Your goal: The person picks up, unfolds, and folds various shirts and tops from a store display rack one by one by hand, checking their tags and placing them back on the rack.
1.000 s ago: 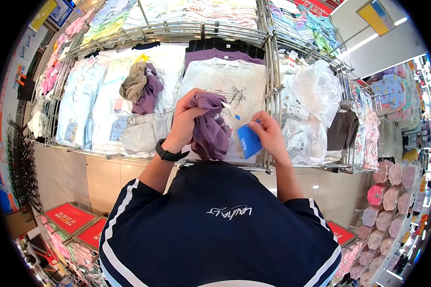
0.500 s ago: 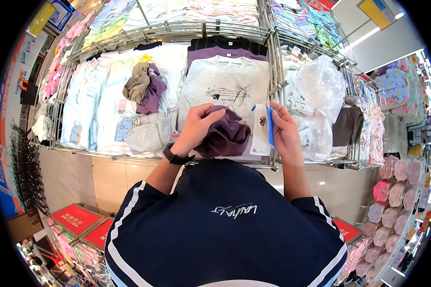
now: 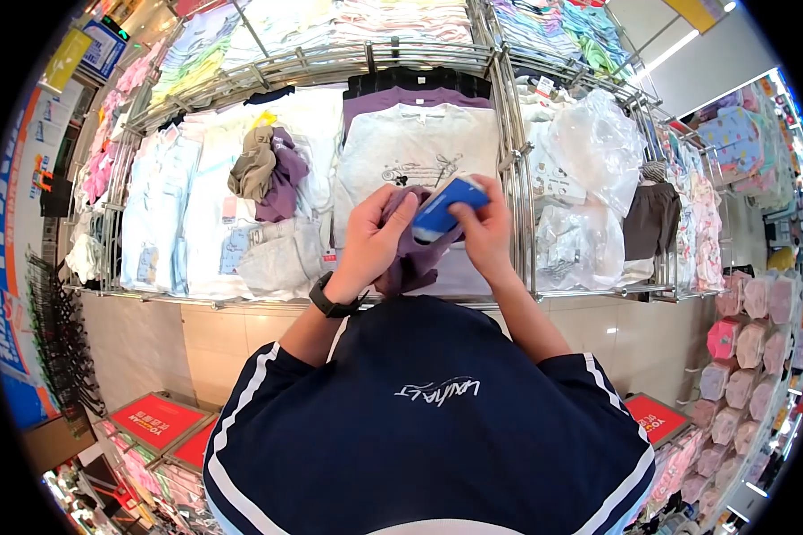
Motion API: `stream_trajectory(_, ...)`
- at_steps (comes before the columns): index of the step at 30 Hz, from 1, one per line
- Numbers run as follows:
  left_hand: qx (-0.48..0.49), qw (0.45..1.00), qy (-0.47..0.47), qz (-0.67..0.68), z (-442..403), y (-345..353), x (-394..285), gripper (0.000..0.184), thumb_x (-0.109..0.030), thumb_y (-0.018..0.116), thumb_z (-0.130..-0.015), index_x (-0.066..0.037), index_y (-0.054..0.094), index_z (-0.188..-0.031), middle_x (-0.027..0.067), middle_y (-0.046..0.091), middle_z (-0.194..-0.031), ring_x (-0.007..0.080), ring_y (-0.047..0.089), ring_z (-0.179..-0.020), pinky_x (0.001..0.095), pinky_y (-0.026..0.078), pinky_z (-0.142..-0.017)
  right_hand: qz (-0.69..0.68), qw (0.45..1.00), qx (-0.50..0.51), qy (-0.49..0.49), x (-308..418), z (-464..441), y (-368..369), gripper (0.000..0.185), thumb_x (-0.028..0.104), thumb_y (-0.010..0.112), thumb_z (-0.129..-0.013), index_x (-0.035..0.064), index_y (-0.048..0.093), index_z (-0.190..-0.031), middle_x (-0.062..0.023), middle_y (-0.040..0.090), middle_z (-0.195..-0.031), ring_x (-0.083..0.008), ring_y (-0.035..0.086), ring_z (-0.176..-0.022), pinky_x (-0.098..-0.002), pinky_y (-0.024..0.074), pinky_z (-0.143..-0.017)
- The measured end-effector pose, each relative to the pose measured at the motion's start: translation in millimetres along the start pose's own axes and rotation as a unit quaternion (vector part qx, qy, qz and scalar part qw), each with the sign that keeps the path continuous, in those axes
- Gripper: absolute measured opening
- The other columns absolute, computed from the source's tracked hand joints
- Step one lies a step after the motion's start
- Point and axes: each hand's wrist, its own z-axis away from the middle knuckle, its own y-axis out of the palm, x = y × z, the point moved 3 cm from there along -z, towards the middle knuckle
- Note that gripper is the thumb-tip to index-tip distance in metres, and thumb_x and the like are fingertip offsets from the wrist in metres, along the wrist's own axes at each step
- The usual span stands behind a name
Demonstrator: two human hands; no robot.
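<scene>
One blue rectangular card, pinched in my right hand, slants up-right across crumpled purple cloth my left hand grips.

Metal display racks stand above a glossy beige tiled floor in a clothing shop, with red signs at lower left and lower right. A strip light glows at upper right near a yellow panel, while a blue panel edges the far left.
</scene>
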Motion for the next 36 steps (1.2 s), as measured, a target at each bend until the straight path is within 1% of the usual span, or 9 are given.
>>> stream_trajectory(3, -0.009, 0.999, -0.017, -0.043, -1.0, -17.3, -4.8, 0.022, -0.020, 0.060, -0.094, 0.001, 0.065, -0.098, -0.0047, 0.053, -0.070, 0.0034, 0.044, -0.067, 0.0203, 0.038, -0.060, 0.004, 0.986, 0.140, 0.085, -25.3, -4.6, -13.0, 0.026, 0.002, 0.067, -0.084, 0.0021, 0.058, -0.108, -0.0024, 0.064, -0.080, -0.0106, 0.060, -0.072, -0.0235, 0.0471, -0.067)
stream_trajectory(11, 0.069, 0.990, 0.000, -0.119, 2.8, -14.4, -13.3, 0.014, -0.014, 0.064, -0.090, -0.001, 0.064, -0.095, -0.0021, 0.046, -0.060, 0.0050, 0.039, -0.058, 0.0230, 0.035, -0.053, 0.417, 0.856, 0.280, -0.119, -26.1, -8.3, 1.3, 0.024, 0.011, 0.066, -0.079, 0.0054, 0.064, -0.103, -0.0145, 0.067, -0.088, -0.0334, 0.062, -0.083, -0.0391, 0.0499, -0.074)
stream_trajectory(15, 0.056, 0.971, 0.102, -0.210, -2.7, -19.6, -30.9, 0.011, -0.010, 0.064, -0.088, 0.000, 0.064, -0.092, -0.0007, 0.047, -0.060, 0.0051, 0.040, -0.058, 0.0238, 0.036, -0.052, 0.423, 0.843, 0.248, -0.221, -12.8, -6.7, 6.5, 0.033, 0.016, 0.069, -0.075, 0.0036, 0.063, -0.105, -0.0151, 0.065, -0.095, -0.0343, 0.060, -0.092, -0.0424, 0.0466, -0.085)
stream_trajectory(23, -0.070, 0.975, 0.136, -0.161, -25.1, -62.3, -47.0, 0.017, -0.014, 0.063, -0.091, 0.002, 0.064, -0.088, -0.0048, 0.048, -0.062, 0.0040, 0.039, -0.059, 0.0198, 0.033, -0.053, 0.322, 0.858, 0.111, -0.385, 79.7, 3.8, -28.6, 0.036, 0.003, 0.075, -0.070, 0.0023, 0.066, -0.105, -0.0106, 0.061, -0.087, -0.0321, 0.060, -0.076, -0.0378, 0.0505, -0.068)
stream_trajectory(28, 0.046, 0.967, 0.144, -0.206, -23.6, -39.4, -51.0, 0.014, -0.012, 0.067, -0.087, 0.001, 0.066, -0.089, 0.0020, 0.062, -0.067, 0.0059, 0.051, -0.062, 0.0216, 0.043, -0.058, 0.416, 0.905, 0.031, -0.085, 79.7, -1.1, -27.4, 0.025, 0.010, 0.075, -0.073, 0.0014, 0.068, -0.095, -0.0124, 0.055, -0.089, -0.0356, 0.055, -0.088, -0.0400, 0.0480, -0.072)
stream_trajectory(30, 0.218, 0.946, 0.012, -0.240, -19.8, -32.1, -47.8, 0.015, -0.014, 0.073, -0.078, -0.003, 0.068, -0.087, 0.0066, 0.066, -0.068, 0.0097, 0.060, -0.064, 0.0265, 0.047, -0.060, 0.465, 0.879, 0.100, -0.040, 58.7, -5.1, -40.8, 0.020, 0.012, 0.075, -0.074, 0.0011, 0.068, -0.088, -0.0133, 0.054, -0.090, -0.0356, 0.054, -0.087, -0.0407, 0.0462, -0.074)
stream_trajectory(32, 0.324, 0.885, 0.042, -0.333, -12.7, -34.3, -30.4, 0.020, -0.007, 0.074, -0.072, -0.002, 0.068, -0.091, 0.0074, 0.067, -0.072, 0.0116, 0.063, -0.068, 0.0251, 0.046, -0.059, 0.479, 0.859, 0.080, -0.164, 74.0, -4.7, -43.0, 0.014, 0.010, 0.073, -0.075, -0.0012, 0.065, -0.080, -0.0105, 0.053, -0.084, -0.0288, 0.052, -0.082, -0.0368, 0.0427, -0.067)
stream_trajectory(34, 0.246, 0.925, 0.038, -0.288, -10.4, -44.3, -14.6, 0.014, -0.001, 0.069, -0.072, -0.002, 0.068, -0.086, 0.0107, 0.064, -0.070, 0.0165, 0.064, -0.067, 0.0265, 0.047, -0.060, 0.451, 0.863, 0.083, -0.211, 77.1, -5.8, -52.8, 0.013, 0.009, 0.070, -0.077, -0.0019, 0.063, -0.080, -0.0101, 0.054, -0.080, -0.0281, 0.053, -0.077, -0.0356, 0.0421, -0.065)
stream_trajectory(36, 0.156, 0.954, 0.011, -0.258, -10.6, -58.5, -6.2, 0.011, -0.002, 0.069, -0.072, -0.004, 0.068, -0.083, 0.0118, 0.062, -0.067, 0.0212, 0.063, -0.065, 0.0274, 0.048, -0.061, 0.365, 0.923, 0.116, -0.024, 54.9, -8.0, -63.0, 0.017, 0.012, 0.063, -0.088, -0.0016, 0.059, -0.078, -0.0078, 0.054, -0.072, -0.0193, 0.051, -0.063, -0.0315, 0.0406, -0.059)
